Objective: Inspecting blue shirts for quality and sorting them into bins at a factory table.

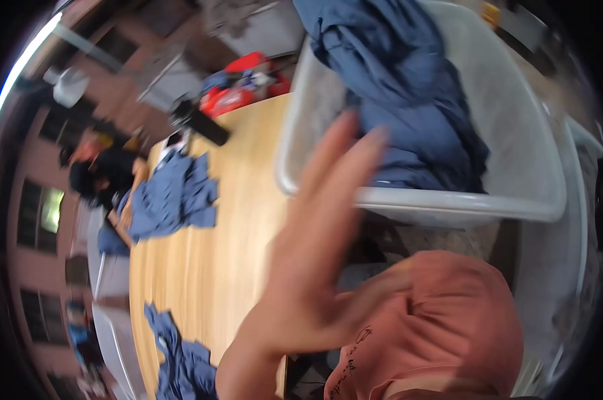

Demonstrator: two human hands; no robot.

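My left hand is raised in the middle of the view, blurred by motion. Its fingers are stretched and spread, the thumb stands apart, and nothing shows in its grasp. The fingertips overlap the near corner of a white plastic tub; whether they touch it I cannot tell. Inside the tub lies a heap of blue garments, part of it hanging over the far rim. Below my hand, to its left, another blue garment lies crumpled on the wooden table. My right hand is out of view.
Across the table a person in dark clothing bends over a blue garment. A black bottle lies or leans near red bags at the table's far end. Grey chairs line the left edge.
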